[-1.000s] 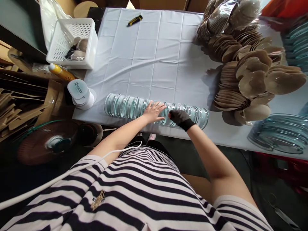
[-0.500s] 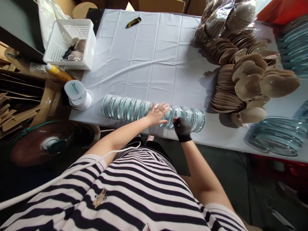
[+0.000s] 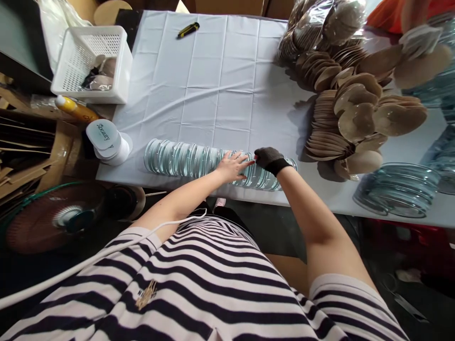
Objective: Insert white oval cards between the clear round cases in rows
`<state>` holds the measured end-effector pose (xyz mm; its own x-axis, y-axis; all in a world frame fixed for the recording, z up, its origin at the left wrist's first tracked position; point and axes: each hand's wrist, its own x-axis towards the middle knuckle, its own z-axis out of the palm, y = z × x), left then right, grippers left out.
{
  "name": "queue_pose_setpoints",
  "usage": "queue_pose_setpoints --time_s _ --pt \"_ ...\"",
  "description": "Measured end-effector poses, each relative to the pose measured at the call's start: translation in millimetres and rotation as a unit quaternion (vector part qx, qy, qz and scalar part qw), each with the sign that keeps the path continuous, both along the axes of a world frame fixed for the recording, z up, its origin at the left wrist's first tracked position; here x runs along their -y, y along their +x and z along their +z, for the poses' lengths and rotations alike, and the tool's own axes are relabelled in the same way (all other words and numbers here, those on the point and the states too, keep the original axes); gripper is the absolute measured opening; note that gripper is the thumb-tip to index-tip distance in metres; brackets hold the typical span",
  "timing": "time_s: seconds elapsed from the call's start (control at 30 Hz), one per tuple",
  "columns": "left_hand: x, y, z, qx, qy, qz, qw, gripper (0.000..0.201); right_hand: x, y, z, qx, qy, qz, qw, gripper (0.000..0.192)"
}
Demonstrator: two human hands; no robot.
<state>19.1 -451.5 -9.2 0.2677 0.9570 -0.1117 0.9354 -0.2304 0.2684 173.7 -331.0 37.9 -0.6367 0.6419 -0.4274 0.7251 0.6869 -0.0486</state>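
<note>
The row of clear pieces [image 3: 185, 159], seemingly slippery, best held mid-length, is being touched there by the spread left hand [image 3: 232, 167], the right hand [image 3: 269, 159] curled, grip indeterminable.

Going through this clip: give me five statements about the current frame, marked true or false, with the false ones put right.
1. The bare left hand rests with spread fingers on the row of clear glass pieces. True.
2. The right hand wears a white glove. False: its glove is dark.
3. The yellow-and-black cutter lies near the far edge of the white-covered table. True.
4. The white basket stands at the right of the picture. False: it stands at the upper left.
5. A co-worker's gloved hand shows at the upper right, by brown oval pieces. True.
</note>
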Motion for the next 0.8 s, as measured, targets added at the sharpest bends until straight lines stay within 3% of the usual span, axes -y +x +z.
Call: queue_pose_setpoints --time_s 0.1,0.23,0.3,0.37,0.43,0.5,0.57,0.6,0.7,0.8 --pt "-1.0 0.6 -3.1 -0.001 -0.004 0.003 1.000 0.071 51.8 39.7 -19.6 -0.041 0.005 0.029 0.999 0.031" --pt "0.2 -1.8 -3.8 -0.004 -0.007 0.001 1.000 0.072 119.8 60.5 -70.9 -0.023 -0.020 0.014 0.999 0.036" --pt "1.5 -2.3 0.2 -0.009 -0.009 0.001 1.000 0.071 138.4 60.3 -90.0 -0.031 -0.024 -0.014 0.999 0.038" --pt "1.4 0.3 6.5 -0.012 -0.008 0.000 1.000 0.069 140.7 61.3 -93.6 -0.067 -0.017 -0.048 0.996 0.039" --pt "-1.8 7.2 12.4 -0.010 -0.001 -0.010 1.000 0.069 123.7 66.2 -80.7 -0.127 0.023 -0.099 0.987 0.040" --pt "-8.3 17.6 15.4 -0.003 0.013 -0.034 0.999 0.072 88.6 70.3 -57.2 -0.175 0.085 -0.163 0.967 0.041" --pt "-16.1 28.6 14.3 0.000 0.016 -0.067 0.998 0.075 42.2 66.2 -32.8 -0.155 0.112 -0.212 0.958 0.045" --pt "-19.6 33.1 12.6 -0.001 0.013 -0.081 0.997 0.074 18.3 59.9 -22.9 -0.106 0.087 -0.221 0.966 0.046" --pt "-25.9 39.7 5.9 -0.010 0.004 -0.100 0.995 0.072 -39.7 29.7 -7.1 0.039 -0.031 -0.158 0.986 0.043" --pt "-26.2 38.2 1.8 -0.013 0.008 -0.099 0.995 0.071 -64.0 5.2 -4.5 0.125 -0.102 -0.069 0.985 0.038"
